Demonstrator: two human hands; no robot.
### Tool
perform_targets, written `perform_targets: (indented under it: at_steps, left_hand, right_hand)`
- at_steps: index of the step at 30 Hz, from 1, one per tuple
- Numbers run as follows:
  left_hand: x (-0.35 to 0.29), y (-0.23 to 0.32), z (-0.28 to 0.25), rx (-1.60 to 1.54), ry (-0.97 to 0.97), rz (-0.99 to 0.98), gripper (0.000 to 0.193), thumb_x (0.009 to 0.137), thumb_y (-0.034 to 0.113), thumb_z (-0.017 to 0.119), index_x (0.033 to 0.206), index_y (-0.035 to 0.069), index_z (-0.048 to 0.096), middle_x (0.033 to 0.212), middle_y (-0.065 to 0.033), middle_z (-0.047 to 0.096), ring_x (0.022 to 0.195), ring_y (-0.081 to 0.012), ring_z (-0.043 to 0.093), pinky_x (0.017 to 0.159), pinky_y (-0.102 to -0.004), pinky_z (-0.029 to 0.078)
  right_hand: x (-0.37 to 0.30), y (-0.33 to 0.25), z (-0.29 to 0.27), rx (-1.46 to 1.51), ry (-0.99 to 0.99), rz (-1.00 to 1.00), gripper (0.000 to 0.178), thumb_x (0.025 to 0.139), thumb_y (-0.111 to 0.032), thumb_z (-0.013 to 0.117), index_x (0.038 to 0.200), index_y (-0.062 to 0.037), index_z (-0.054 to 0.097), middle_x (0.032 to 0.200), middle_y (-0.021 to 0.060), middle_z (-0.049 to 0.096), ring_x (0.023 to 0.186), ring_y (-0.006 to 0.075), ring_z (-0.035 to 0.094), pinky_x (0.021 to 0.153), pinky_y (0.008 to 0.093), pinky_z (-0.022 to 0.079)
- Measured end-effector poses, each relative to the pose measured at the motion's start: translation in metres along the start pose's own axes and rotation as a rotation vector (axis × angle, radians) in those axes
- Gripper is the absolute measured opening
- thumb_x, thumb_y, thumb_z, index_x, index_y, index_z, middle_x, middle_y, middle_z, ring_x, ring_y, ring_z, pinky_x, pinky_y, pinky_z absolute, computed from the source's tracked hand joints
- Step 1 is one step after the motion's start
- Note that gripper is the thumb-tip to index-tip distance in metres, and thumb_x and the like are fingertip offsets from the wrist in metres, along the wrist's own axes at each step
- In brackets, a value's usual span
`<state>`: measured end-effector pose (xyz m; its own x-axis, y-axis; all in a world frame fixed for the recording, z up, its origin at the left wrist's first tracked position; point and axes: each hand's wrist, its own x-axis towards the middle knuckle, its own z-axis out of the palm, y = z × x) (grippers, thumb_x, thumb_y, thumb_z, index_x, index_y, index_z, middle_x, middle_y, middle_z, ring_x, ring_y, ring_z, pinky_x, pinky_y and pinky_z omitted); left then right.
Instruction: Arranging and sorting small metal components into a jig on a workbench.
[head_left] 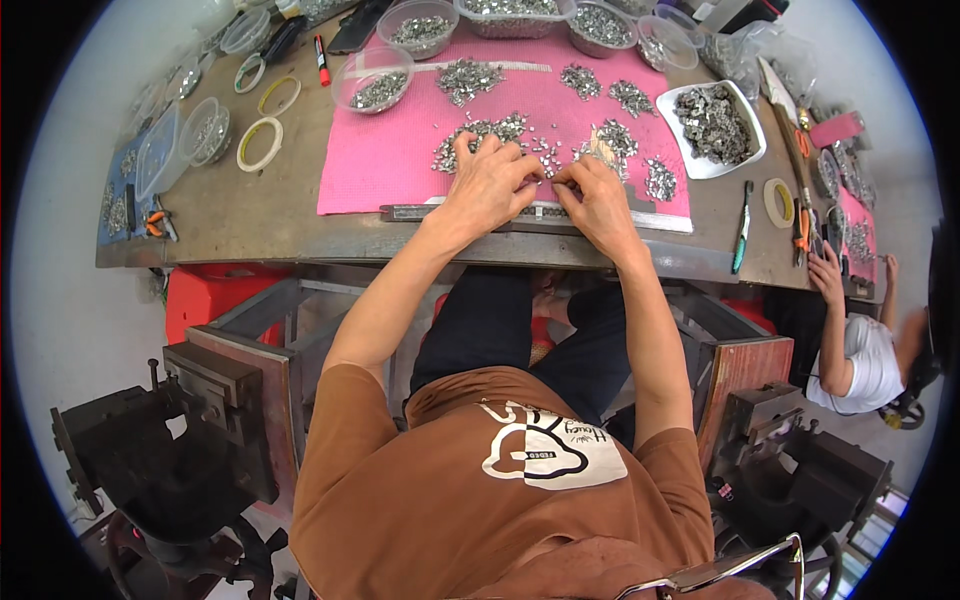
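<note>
My left hand (490, 186) and my right hand (597, 198) meet over the near edge of a pink mat (355, 165). Thumb and forefinger of each are pinched together, the fingertips close to each other. Whatever they pinch is too small to make out. Just below the fingers, a long narrow metal bar (410, 213) lies along the table edge, with small pieces set along its middle. A heap of small silvery metal parts (510, 126) spreads beyond my left hand, and loose single pieces (546, 150) lie between the hands. Another small heap (617, 138) sits beyond my right hand.
Clear plastic tubs (420, 30) of metal parts line the far side. A white square bowl (712, 130) of parts stands right. Tape rolls (260, 144), a red marker (322, 62), pliers (160, 220) and a toothbrush (743, 228) lie around. Another person (860, 350) works at right.
</note>
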<state>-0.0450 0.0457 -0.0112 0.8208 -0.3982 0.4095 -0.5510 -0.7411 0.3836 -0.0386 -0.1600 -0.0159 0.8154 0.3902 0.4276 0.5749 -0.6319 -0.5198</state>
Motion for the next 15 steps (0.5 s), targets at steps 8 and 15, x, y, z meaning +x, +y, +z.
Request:
perform_targets:
  at_steps: [8, 15]
  left_hand:
    - [-0.002, 0.000, -0.006, -0.008, -0.087, -0.008, 0.010, 0.087, 0.021, 0.069, 0.095, 0.016, 0.073, 0.091, -0.0013, 0.063, 0.097, -0.0221, 0.056, 0.105, -0.0536, 0.026]
    - [-0.005, -0.011, -0.013, -0.148, -0.022, -0.073, 0.008, 0.087, 0.020, 0.069, 0.092, 0.016, 0.074, 0.090, -0.0017, 0.063, 0.099, -0.0232, 0.056, 0.103, -0.0540, 0.027]
  right_hand:
    - [0.000, 0.000, -0.001, 0.001, 0.001, -0.003, 0.009, 0.081, -0.002, 0.072, 0.088, -0.0009, 0.067, 0.080, 0.0115, 0.061, 0.077, 0.0293, 0.061, 0.069, 0.0398, 0.047]
    - [0.000, 0.001, 0.000, 0.018, -0.008, 0.013, 0.009, 0.082, -0.003, 0.073, 0.088, -0.0010, 0.067, 0.080, 0.0112, 0.061, 0.077, 0.0284, 0.061, 0.070, 0.0397, 0.047]
